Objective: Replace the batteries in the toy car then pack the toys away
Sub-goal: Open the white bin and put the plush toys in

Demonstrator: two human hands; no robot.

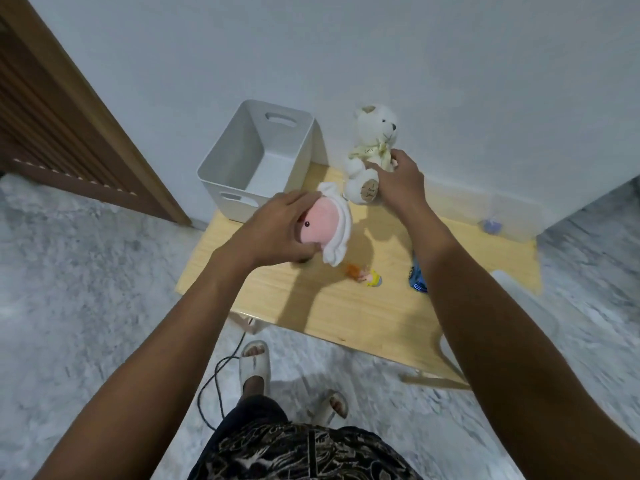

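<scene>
The blue toy car (417, 278) lies on the pale wooden table (346, 317), near the front right part of the top, half hidden behind the right forearm; just left of it, apart from it, a small figure with orange hair and a yellow body (363, 274) lies on its side; above that, the left hand (277, 228) curls its fingers and thumb round a pink plush toy with a white frill (325, 225), held clear of the tabletop just in front of the bin; the white storage bin (258, 157) stands on the back left corner of the table with its opening up, a slot handle in each end wall; beside it to the right, a white teddy bear (372, 150) sits upright against the wall, and the right hand (398, 178) grips it at the body, fingers wrapped round its far side; farther right near the wall a small blue thing (490, 226) lies blurred, too unclear to tell; a wooden door (69, 133) stands at the left; below, a cable (214, 379) trails over the marbled floor (86, 289) beside feet in white slippers (255, 362).
</scene>
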